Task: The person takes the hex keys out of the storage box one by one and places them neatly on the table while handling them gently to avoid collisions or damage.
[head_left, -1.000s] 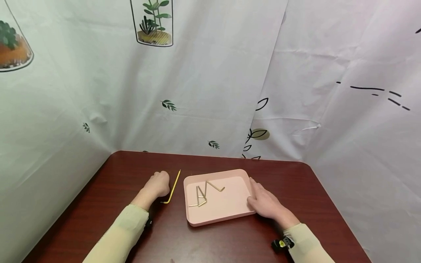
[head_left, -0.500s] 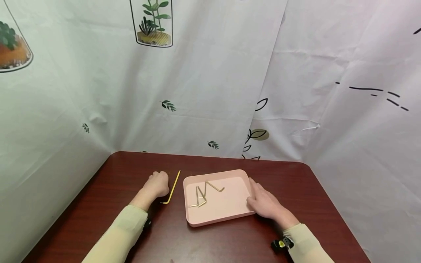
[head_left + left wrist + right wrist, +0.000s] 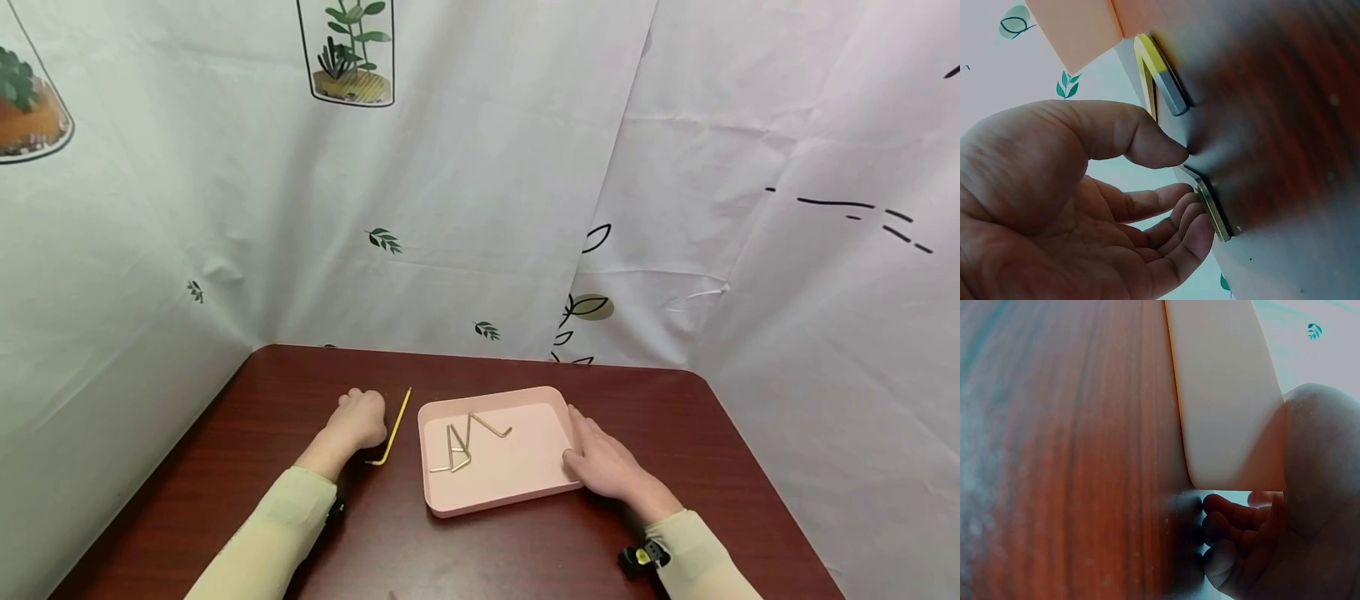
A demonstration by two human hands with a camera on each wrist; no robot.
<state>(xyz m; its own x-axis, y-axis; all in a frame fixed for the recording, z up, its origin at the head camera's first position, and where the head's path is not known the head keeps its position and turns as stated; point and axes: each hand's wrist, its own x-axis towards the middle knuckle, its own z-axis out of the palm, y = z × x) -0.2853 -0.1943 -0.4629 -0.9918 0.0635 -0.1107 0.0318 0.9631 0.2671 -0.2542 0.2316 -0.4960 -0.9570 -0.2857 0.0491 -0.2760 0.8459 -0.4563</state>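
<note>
My left hand [image 3: 360, 421] rests low over the table at the left. In the left wrist view its thumb and loosely bent fingers are apart, fingertips beside a brass-coloured hex key [image 3: 1215, 215] lying on the table. The head view hides that key behind the hand. Just right of the hand lies a longer hex key with a yellow shaft [image 3: 397, 425]. My right hand [image 3: 607, 458] holds the right end of a pink tray [image 3: 510, 500], thumb over the rim, other fingers outside. Several brass-coloured hex keys [image 3: 490, 425] lie in the tray's left half.
The dark red-brown wooden table [image 3: 480, 558] has rounded far corners. White cloth with printed plants [image 3: 480, 250] hangs behind it and along both sides.
</note>
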